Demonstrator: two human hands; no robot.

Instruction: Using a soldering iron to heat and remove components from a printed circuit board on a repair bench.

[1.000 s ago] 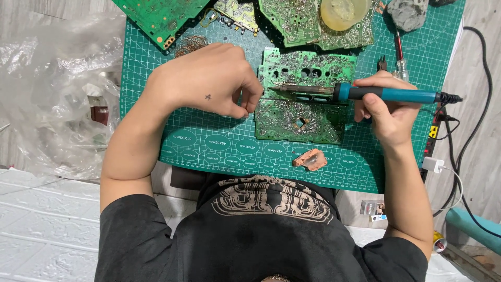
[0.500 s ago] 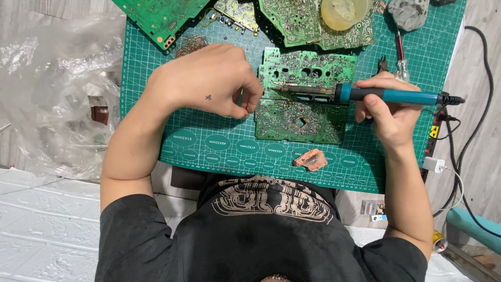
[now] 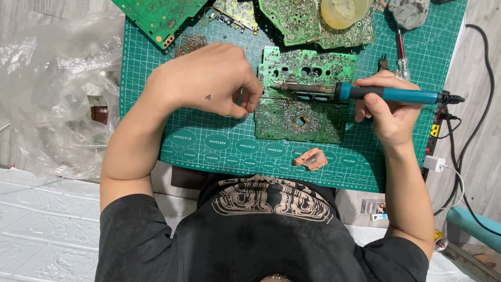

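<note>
A small copper-coloured scrap [image 3: 310, 159] is lying nearest on the green cutting mat [image 3: 219, 143]. Beyond it, the right hand [image 3: 389, 107] is wrapping its fingers around a blue-handled soldering iron [image 3: 365, 93], whose tip is resting on the green circuit board [image 3: 305, 96] mid-mat. The left hand [image 3: 206, 81] is pinching its curled fingers at the board's left edge. More boards [image 3: 313, 21] are lying farther back.

A crumpled clear plastic bag [image 3: 57, 99] lay to the left of the green cutting mat [image 3: 417, 68], holding a small dark red piece and other bits too blurred to tell. Along the mat's near edge ran rows of pale printed oval markings [image 3: 217, 142]. Below the mat's right corner, on the white surface, sat a small pale package [image 3: 373, 208] with a blue patch. A yellow label [image 3: 434, 130] showed at the mat's right edge.
</note>
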